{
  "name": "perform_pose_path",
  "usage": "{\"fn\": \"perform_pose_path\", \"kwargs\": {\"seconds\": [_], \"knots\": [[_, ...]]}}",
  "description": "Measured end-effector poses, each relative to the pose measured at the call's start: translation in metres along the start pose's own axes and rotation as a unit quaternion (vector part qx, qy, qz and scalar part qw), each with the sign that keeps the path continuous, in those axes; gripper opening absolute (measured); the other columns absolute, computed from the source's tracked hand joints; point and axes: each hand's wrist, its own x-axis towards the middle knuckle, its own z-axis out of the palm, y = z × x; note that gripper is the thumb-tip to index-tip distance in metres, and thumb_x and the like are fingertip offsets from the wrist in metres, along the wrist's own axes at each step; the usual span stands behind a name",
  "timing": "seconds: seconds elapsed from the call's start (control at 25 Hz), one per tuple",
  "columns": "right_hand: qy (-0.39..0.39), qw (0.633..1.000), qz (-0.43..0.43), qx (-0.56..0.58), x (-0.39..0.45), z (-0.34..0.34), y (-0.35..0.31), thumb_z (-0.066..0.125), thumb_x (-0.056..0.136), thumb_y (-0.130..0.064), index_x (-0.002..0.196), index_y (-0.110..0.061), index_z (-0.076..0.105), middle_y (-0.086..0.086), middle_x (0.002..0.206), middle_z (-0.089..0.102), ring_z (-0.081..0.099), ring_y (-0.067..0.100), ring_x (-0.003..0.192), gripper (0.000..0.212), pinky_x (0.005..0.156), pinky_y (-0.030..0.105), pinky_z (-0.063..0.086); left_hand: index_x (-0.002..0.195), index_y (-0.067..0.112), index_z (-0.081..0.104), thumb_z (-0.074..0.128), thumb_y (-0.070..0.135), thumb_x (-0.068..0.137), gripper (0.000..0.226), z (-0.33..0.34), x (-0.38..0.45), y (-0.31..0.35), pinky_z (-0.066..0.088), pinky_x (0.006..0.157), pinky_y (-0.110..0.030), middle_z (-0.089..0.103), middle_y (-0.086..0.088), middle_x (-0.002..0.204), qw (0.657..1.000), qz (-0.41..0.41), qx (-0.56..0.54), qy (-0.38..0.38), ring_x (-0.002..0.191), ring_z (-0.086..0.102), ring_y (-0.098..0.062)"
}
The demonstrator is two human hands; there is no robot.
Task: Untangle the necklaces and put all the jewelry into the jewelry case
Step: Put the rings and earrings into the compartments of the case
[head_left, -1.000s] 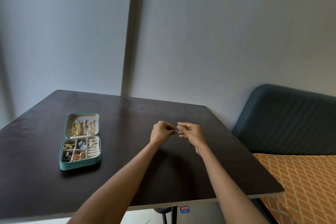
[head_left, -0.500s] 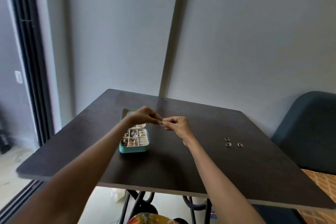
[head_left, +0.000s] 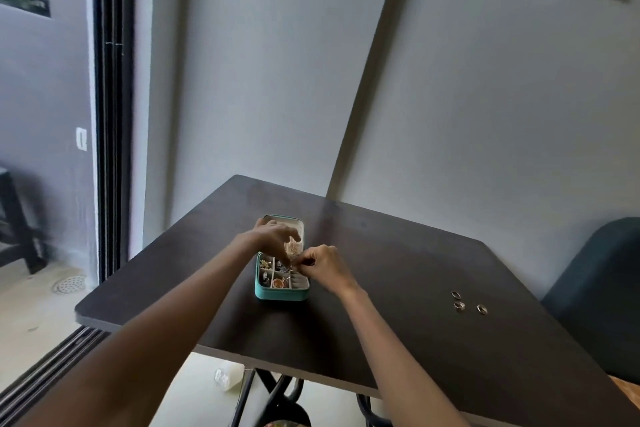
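The open jewelry case (head_left: 282, 293) sits near the counter's (head_left: 398, 340) left edge. Both hands meet over its compartments: left hand (head_left: 277, 237) and right hand (head_left: 323, 265), fingers curled, apparently pinching something tiny. Three rings (head_left: 465, 303) lie toward the right edge.

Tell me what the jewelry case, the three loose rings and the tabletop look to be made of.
Jewelry case: teal outer shell, likely faux leather with a soft matte look; pale lining inside, possibly velvet.
Three loose rings: metal, judging by small bright glints; which metal is unclear.
Tabletop: dark brown, probably wood laminate, with a faint sheen and a thin flat edge.
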Motion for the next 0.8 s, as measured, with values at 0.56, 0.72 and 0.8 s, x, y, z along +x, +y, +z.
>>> {"fn": "perform_pose_path", "kwargs": {"seconds": [0.56, 0.72, 0.8], "knots": [[-0.054, 0.996, -0.006, -0.065, -0.002, -0.005, 0.003, 0.07, 0.082, -0.012, 0.101, -0.014, 0.075, 0.009, 0.101, 0.07, 0.063, 0.018, 0.093, 0.02, 0.086, 0.019, 0.046, 0.134, 0.033, 0.043, 0.07, 0.032, 0.078, 0.062, 0.006, 0.009, 0.0, 0.029, 0.109, -0.037, 0.045, 0.001, 0.138, 0.997, 0.012, -0.062, -0.035, 0.131, 0.03, -0.02], [-0.005, 0.998, -0.028, -0.058, -0.013, -0.005, 0.012, 0.058, 0.085, -0.005, 0.1, -0.012, 0.075, 0.006, 0.099, 0.069, 0.058, 0.018, 0.094, 0.024, 0.079, 0.016, 0.04, 0.134, 0.034, 0.043, 0.067, 0.037, 0.079, 0.06, 0.006, 0.008, 0.007, 0.023, 0.107, -0.038, 0.042, 0.0, 0.141, 0.999, 0.01, -0.028, -0.025, 0.132, 0.029, -0.022], [0.012, 0.997, -0.025, -0.079, -0.019, -0.004, 0.016, 0.05, 0.085, 0.0, 0.099, -0.013, 0.075, 0.003, 0.1, 0.068, 0.056, 0.019, 0.095, 0.031, 0.08, 0.02, 0.042, 0.135, 0.035, 0.041, 0.069, 0.038, 0.078, 0.064, 0.007, 0.007, 0.011, 0.021, 0.106, -0.038, 0.04, 0.0, 0.143, 1.0, 0.007, -0.008, -0.027, 0.133, 0.028, -0.022]]}}
